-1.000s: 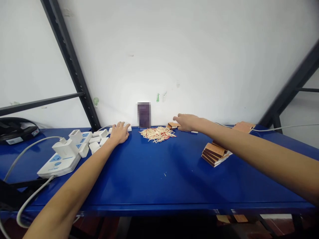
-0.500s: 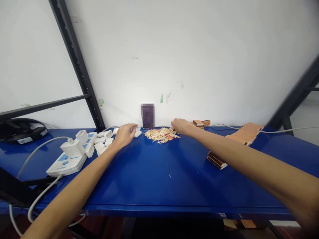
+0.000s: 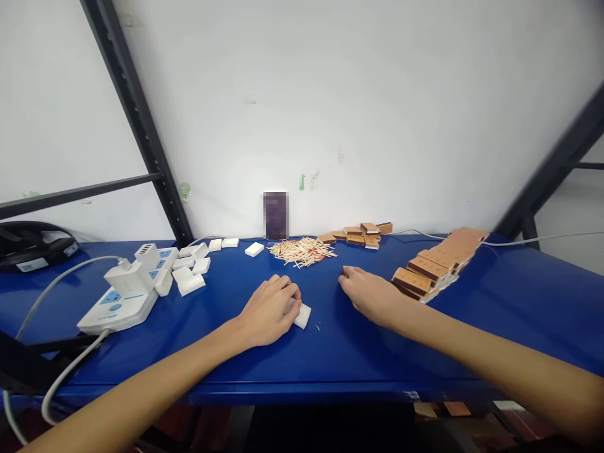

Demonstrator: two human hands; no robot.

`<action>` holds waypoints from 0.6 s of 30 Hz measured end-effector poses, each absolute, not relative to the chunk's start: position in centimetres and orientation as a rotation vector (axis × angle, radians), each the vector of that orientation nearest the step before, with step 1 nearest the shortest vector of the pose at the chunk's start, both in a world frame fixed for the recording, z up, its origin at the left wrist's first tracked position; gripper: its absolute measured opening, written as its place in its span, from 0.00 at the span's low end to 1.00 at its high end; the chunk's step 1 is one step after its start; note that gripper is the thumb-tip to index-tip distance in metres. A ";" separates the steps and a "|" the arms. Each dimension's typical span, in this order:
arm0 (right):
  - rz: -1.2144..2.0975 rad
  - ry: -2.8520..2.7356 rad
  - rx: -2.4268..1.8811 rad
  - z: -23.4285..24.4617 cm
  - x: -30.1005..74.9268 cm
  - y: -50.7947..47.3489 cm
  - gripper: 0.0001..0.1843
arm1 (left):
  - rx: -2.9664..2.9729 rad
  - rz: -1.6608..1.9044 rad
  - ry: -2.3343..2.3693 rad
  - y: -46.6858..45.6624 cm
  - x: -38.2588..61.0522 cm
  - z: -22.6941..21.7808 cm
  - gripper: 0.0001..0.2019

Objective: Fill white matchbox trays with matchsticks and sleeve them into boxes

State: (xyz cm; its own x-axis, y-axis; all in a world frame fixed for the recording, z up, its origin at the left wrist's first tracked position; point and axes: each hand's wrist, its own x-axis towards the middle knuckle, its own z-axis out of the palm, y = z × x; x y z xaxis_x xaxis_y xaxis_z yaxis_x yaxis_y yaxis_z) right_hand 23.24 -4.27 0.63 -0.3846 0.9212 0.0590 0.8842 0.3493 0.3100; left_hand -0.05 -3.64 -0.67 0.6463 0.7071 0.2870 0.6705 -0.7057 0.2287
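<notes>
My left hand [image 3: 274,309] is closed on a white matchbox tray [image 3: 302,316], low over the blue table or touching it. The fingers cover much of the tray. To the right, my right hand [image 3: 365,290] is closed in a pinch. A small dark-brown edge, like that of a matchbox, shows at its fingertips; the rest is hidden. Behind both hands lies a heap of loose matches [image 3: 303,251]. Several brown matchboxes [image 3: 361,238] are piled to the right of it. Beside my right forearm, more matchboxes [image 3: 429,267] lie in an overlapping row.
Several white trays [image 3: 191,281] lie at the left, beside a white power strip [image 3: 117,313] with plugs and cables. A dark, pixelated panel [image 3: 276,216] leans on the wall. Black headphones [image 3: 35,245] sit at far left. A stray splinter [image 3: 318,327] lies near the front.
Both hands have drawn back from the rear of the table towards the front middle. My left hand now holds a white tray, and my right hand has left the matchbox pile.
</notes>
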 end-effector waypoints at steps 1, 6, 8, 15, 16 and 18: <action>0.460 2.502 1.701 0.6 23.3 -4.0 0.18 | 2.767 0.533 1.176 -3.6 0.1 -0.7 0.11; 0.351 2.793 1.629 0.8 21.7 0.6 0.26 | 2.706 0.592 1.251 -1.2 0.8 0.3 0.15; 0.281 2.829 1.615 0.6 21.2 2.9 0.31 | 2.681 0.661 1.329 0.9 0.7 0.9 0.15; 0.005 2.932 1.616 -0.9 21.7 5.8 0.27 | 2.621 0.739 1.501 6.0 -0.6 0.0 0.11; 0.017 2.944 1.618 -1.0 21.7 5.7 0.25 | 2.642 0.744 1.497 6.0 -0.7 -0.4 0.11; 0.044 2.951 1.622 -1.1 21.7 5.5 0.22 | 2.697 0.740 1.461 5.8 -0.9 -1.1 0.09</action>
State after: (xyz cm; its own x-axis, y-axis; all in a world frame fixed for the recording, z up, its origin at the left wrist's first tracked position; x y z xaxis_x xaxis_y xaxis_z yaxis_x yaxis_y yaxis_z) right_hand 21.65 5.47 -1.08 -0.5165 0.8304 0.2090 0.8362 0.5417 -0.0856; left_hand -0.88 5.76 -1.09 0.4615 0.7881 0.4074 0.7945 -0.5714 0.2054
